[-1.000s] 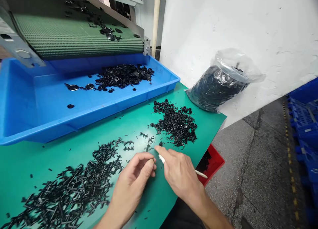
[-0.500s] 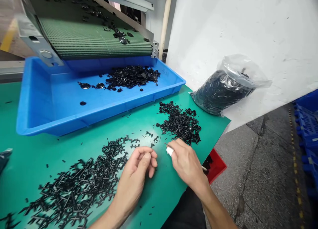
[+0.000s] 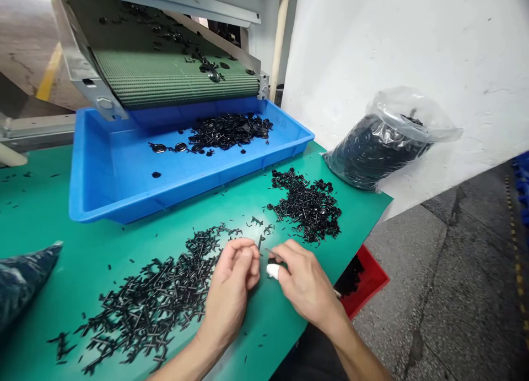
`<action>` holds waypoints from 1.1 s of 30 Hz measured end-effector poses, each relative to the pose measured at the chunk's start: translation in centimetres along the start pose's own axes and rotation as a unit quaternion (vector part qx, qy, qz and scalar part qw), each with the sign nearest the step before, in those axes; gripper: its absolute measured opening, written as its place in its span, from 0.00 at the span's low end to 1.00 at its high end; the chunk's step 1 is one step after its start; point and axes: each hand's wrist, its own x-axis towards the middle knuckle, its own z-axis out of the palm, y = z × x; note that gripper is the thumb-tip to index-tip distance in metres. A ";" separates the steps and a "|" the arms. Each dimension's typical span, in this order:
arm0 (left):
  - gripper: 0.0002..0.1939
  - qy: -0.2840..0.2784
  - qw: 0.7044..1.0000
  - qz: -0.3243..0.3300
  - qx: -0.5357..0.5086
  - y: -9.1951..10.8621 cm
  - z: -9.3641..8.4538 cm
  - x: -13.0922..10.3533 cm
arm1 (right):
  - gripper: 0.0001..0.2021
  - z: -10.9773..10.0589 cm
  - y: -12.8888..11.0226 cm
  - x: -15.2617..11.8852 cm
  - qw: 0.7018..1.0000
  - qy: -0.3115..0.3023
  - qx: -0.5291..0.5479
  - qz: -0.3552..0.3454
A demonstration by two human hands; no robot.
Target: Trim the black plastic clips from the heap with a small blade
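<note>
My left hand is curled just above the green table, thumb pressed against the bent fingers; whatever is between them is hidden. Close by on its right, my right hand grips a slim knife, whose thin tip points toward the left hand. The pale end of its handle shows below the palm. White wrapping covers the right thumb tip, with a small dark patch beside it. A long heap of black branched plastic pieces lies left of my left hand. Beyond my right hand is a pile of smaller black parts.
A blue tray with black parts stands under the end of a green conveyor belt. A filled clear bag leans on the white wall. A red bin sits below the table's right edge. Another bag lies at left.
The view has shifted left, so the surroundings appear farther right. My right hand has come closer to the left one and slightly lower. The left hand stays curled.
</note>
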 end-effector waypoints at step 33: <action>0.11 -0.048 0.994 -0.029 0.089 0.0 -0.8 0.6 | 0.12 0.6 -1.3 -2.5 0.976 0.134 -0.161 -0.060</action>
